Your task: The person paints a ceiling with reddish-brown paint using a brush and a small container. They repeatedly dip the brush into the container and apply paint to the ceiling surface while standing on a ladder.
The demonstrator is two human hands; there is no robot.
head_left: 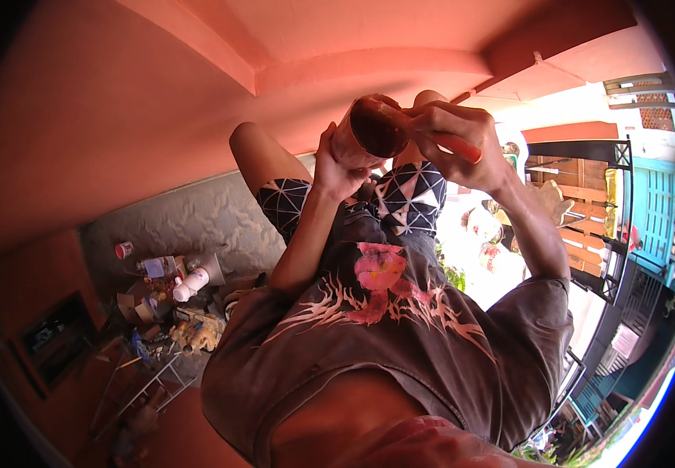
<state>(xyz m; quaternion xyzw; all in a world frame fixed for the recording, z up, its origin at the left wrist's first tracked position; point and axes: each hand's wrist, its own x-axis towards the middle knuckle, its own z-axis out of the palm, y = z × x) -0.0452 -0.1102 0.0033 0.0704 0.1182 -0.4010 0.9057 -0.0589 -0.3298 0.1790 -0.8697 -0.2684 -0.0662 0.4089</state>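
Observation:
In front of my chest, my left hand (335, 168) is wrapped round a cylindrical container (353, 144) that has dark red-brown stuff inside, its open top tilted toward me. My right hand (460, 148) grips an orange-handled tool (470, 150), apparently a brush, whose head reaches to the container's rim. The tip is hard to make out against the dark inside.
A salmon-painted surface (143, 117) curves across the upper view. At lower left lie a white bottle (189, 285), a small pink tub (124, 249), cardboard (131, 306) and a metal frame (135, 398). On the right are a black metal gate (618, 218) and turquoise slatted panels (653, 210).

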